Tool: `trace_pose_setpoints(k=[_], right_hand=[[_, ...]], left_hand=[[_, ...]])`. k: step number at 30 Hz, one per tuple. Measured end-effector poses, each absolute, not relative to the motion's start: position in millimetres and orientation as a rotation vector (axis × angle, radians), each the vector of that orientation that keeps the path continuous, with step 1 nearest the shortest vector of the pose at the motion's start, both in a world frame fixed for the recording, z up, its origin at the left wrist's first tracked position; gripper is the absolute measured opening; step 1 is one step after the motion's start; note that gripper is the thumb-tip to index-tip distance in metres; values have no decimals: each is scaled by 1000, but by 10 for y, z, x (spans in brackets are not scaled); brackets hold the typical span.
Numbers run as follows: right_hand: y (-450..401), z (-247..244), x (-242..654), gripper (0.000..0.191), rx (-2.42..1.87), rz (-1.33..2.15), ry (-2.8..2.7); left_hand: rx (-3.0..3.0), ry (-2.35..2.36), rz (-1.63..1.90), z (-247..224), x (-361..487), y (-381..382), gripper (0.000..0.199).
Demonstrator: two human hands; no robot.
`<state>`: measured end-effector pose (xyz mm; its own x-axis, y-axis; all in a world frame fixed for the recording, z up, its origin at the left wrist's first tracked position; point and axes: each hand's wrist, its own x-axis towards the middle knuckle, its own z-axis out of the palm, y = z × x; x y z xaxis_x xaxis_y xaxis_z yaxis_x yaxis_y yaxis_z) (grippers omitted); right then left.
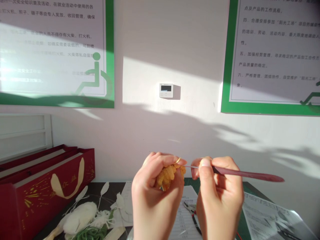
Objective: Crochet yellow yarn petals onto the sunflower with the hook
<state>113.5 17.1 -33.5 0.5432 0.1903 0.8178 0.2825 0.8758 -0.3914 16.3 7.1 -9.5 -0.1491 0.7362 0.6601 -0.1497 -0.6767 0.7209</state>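
While a mustard-yellow crocheted piece (166,176) is clasped in the curled left hand (150,190), a thin metal hook with a maroon handle (250,174) is pinched in the nearly closed right hand (221,190) at its three o'clock, the shaft pointed at the piece. Open room is given toward twelve o'clock before a white wall (195,136); at eight o'clock, the dark table (113,188) is occupied by a white yarn ball (80,218) and a red paper bag (41,195).

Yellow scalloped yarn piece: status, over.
Left hand gripping yellow scalloped yarn piece. Right hand holding thin metal tool, dark-red handle, shaft reaching piece. Red-and-black pliers partly hidden behind right hand.
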Motion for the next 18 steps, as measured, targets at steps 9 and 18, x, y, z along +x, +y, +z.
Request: trace_pose_setpoints(k=[9, 18], right_hand=[[126, -327, 1144, 18, -545, 174, -1047], [216, -289, 1224, 30, -375, 729, -1044]], left_hand=[[1178, 405, 1490, -57, -34, 256, 20], [1230, 294, 1362, -76, -126, 358, 14]])
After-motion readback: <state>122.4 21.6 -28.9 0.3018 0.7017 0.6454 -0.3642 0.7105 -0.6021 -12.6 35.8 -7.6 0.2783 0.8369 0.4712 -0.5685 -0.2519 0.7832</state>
